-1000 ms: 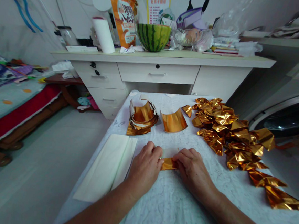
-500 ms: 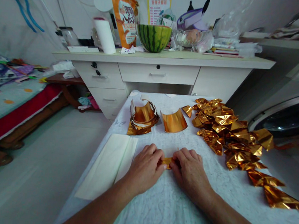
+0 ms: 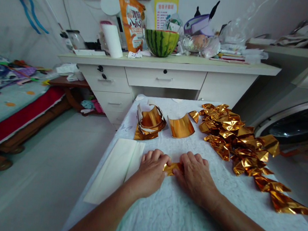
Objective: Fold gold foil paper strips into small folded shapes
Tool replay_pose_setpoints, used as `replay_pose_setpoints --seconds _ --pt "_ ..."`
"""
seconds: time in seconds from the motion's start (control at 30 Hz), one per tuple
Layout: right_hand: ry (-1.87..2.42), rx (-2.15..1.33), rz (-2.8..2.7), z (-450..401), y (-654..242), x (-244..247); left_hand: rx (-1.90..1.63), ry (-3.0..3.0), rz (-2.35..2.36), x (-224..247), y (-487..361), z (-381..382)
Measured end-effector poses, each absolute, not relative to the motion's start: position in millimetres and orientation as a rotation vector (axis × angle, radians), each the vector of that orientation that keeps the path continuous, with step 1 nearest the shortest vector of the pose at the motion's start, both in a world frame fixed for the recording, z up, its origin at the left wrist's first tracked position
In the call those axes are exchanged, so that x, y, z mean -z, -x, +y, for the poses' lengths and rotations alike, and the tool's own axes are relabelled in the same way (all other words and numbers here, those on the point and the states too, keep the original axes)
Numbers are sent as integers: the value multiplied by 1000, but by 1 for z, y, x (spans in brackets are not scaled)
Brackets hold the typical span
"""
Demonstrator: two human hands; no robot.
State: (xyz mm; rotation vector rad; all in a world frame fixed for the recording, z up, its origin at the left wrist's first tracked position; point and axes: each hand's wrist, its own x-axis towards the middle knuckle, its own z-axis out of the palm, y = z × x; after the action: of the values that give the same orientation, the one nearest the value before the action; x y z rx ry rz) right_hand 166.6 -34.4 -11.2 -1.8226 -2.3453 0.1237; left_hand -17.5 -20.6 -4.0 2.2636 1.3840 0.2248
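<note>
Between my two hands lies a small strip of gold foil paper on the cloth-covered table. My left hand pinches its left end, fingers curled. My right hand presses on its right end with the thumb on the near edge and the fingers bent over it. Just beyond them stands a curved gold foil sheet. Left of that sheet is a stack of gold foil sheets inside a loose ring-shaped band. Beside my left forearm lies a pale folded paper.
A long heap of folded gold foil pieces runs down the table's right side. Behind the table, a white desk carries a cut watermelon and an orange snack bag. A washing machine stands right, a bed left.
More of the gold foil strip shows between my hands, and its white part behind it is no longer visible. My left hand has turned slightly. The whole view has shifted a little.
</note>
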Motion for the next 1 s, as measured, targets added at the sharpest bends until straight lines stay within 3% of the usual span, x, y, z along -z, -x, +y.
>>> replay_pose_setpoints --seconds 0.4,1.0 --pt "1855 21 -2293 -37 -157 14 -172 -2332 1292 3 25 -18" --pt "1865 -319 -2239 -24 -206 16 -125 -2300 1230 -1 29 -15"
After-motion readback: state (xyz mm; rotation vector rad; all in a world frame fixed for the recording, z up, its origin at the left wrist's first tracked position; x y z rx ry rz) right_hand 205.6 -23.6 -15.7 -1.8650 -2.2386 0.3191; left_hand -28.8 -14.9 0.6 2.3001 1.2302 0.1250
